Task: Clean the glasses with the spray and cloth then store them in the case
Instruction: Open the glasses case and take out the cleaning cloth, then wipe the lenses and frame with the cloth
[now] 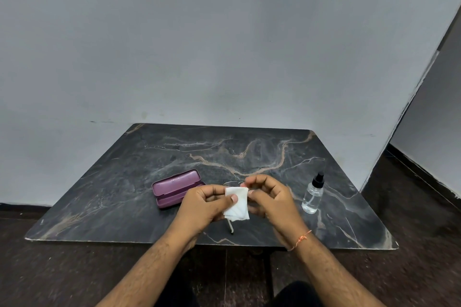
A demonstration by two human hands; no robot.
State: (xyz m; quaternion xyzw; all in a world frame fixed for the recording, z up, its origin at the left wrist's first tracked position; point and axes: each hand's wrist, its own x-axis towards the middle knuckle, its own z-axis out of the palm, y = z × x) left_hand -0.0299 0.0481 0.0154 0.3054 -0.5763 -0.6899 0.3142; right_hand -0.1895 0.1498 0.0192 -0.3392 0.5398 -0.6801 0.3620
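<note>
Above the middle of the dark marble table [119, 182], both hands hold the glasses wrapped in a white cloth [237, 203]. My left hand [207, 203] pinches the cloth with its thumb on top. My right hand [270, 197] grips the glasses [230, 228] from the right; only a temple arm hanging below the cloth and a faint lens rim above it show. The purple glasses case [174, 188] lies open on the table just left of my hands. A clear spray bottle [313, 194] with a black cap stands upright to the right.
The table stands against a grey wall [224, 45], with dark floor around it. A wall corner [411, 107] juts in at the right. An orange thread [300, 239] circles my right wrist.
</note>
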